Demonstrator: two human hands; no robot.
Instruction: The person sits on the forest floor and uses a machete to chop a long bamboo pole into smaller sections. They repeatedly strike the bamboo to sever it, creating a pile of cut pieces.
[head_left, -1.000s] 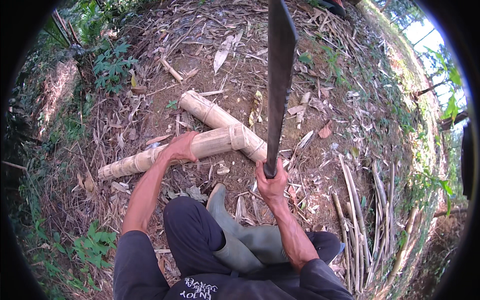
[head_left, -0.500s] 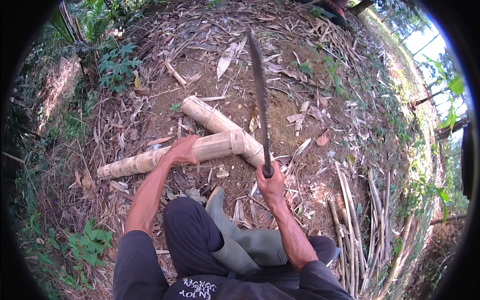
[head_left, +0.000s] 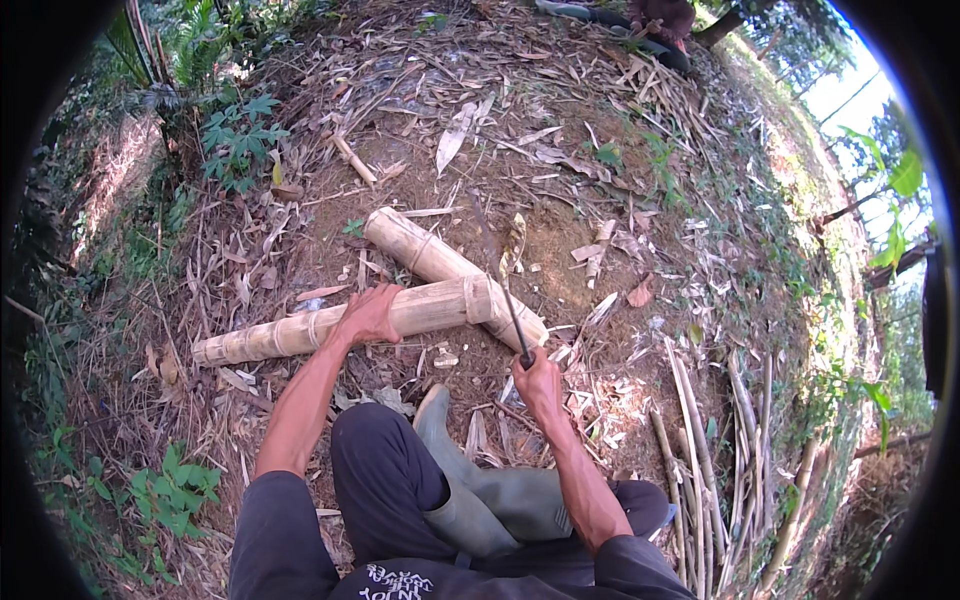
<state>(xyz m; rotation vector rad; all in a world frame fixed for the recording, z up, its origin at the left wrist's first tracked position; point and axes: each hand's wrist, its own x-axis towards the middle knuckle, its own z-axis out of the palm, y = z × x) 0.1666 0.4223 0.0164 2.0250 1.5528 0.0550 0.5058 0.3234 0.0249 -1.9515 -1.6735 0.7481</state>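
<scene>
My left hand (head_left: 370,315) is wrapped round a thick, pale bamboo piece (head_left: 437,307), which tapers away to the left. Its right end lies across a second bamboo log (head_left: 422,248) set slantwise on the ground. Closed on the dark handle of a machete, my right hand (head_left: 538,380) is just off the lower end of that log. The machete (head_left: 510,305) points away from me, its blade narrow and smeared by motion beside the held bamboo's right end. A yellowish chip (head_left: 515,245) shows to the right of the blade.
Dry leaves and wood bits cover the soil. Several thin cut poles (head_left: 700,470) lie at the right, by my bent knee. My rubber boots (head_left: 510,500) are close in front of me. At the top, part of another person (head_left: 660,20) shows. Green plants (head_left: 240,135) grow at the left.
The machete has swung down from a raised position to beside the bamboo's right end, and a yellowish chip now shows there. My left hand keeps its hold on the bamboo.
</scene>
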